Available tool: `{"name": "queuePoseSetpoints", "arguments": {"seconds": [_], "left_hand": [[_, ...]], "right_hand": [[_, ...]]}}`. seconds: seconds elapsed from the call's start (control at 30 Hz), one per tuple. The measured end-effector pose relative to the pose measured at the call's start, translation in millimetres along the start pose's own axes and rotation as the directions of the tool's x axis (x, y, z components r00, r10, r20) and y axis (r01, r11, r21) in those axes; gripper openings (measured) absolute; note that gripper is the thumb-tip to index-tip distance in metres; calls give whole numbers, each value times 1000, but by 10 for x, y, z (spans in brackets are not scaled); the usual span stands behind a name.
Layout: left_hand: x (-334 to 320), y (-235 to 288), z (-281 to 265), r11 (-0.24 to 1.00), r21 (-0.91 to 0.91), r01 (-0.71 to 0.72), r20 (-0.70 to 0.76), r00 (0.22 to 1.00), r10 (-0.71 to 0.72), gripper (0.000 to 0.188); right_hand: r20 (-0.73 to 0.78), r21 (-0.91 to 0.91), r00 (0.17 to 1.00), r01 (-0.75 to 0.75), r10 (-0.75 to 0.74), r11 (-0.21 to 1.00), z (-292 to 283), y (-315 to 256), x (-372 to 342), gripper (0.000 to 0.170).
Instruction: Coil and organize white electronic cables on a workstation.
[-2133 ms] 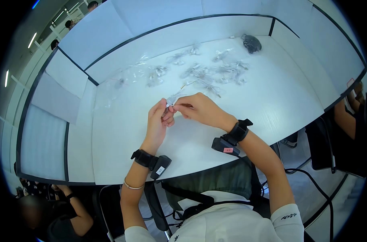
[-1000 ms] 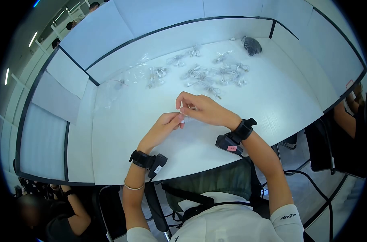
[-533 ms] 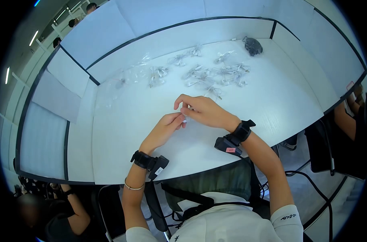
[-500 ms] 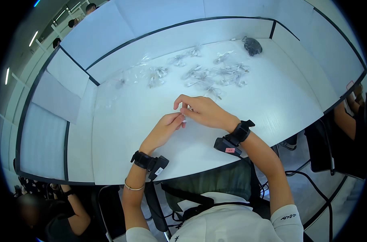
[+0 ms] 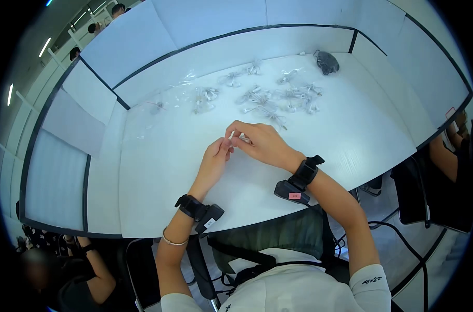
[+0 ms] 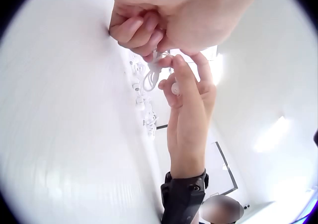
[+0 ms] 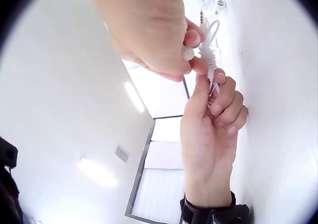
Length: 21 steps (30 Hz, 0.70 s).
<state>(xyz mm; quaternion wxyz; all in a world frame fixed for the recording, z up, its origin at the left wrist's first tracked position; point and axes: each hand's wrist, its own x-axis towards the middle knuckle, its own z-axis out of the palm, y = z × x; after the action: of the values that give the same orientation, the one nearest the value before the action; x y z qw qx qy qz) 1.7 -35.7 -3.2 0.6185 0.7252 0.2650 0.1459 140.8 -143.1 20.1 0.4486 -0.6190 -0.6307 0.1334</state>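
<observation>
A white wired earphone set [image 7: 211, 60], its cable wound into a tight bundle, is between my two hands over the table. My left hand [image 5: 211, 162] grips the bundle's lower end between thumb and curled fingers. A gold-ringed plug [image 7: 201, 17] and a loop of cable stick out at the top in the right wrist view. Close against it, my right hand [image 5: 267, 145] has bent fingers at the cable and holds a white earbud [image 7: 188, 53] against its palm side. In the head view, the fingers mostly hide the earphones.
Several bagged or bundled white earphones [image 5: 257, 96] lie across the back of the table. Clear plastic bags [image 5: 176, 96] are at the back left, and a dark pouch [image 5: 326, 62] sits in the back right corner. Low white partitions [image 5: 236, 44] enclose the table.
Both hands first came down toward me with the earphones, and the left hand turned over. Since half a second ago, the left hand has risen slightly, its fingertips meeting the right hand's.
</observation>
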Motion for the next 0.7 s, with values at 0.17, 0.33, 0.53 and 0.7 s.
{"name": "queuePoseSetpoints", "arguments": {"seconds": [0.17,0.33,0.53,0.7], "left_hand": [[42,-45,-17,998,62,-24,-96,995,30,33],[-3,0,16,930,321,-177,-137,963,230,30],[-21,40,-1,926,336,-171,-98,972,215,26],[-36,78,20,872,390,-295,-4,947,322,21]], "right_hand": [[-60,-17,997,40,-41,999,57,13,-9,17],[-98,95,995,2,7,995,66,-18,-2,19],[-139,128,990,42,-24,991,113,41,3,16],[-114,244,991,-42,71,969,88,43,14,12]]}}
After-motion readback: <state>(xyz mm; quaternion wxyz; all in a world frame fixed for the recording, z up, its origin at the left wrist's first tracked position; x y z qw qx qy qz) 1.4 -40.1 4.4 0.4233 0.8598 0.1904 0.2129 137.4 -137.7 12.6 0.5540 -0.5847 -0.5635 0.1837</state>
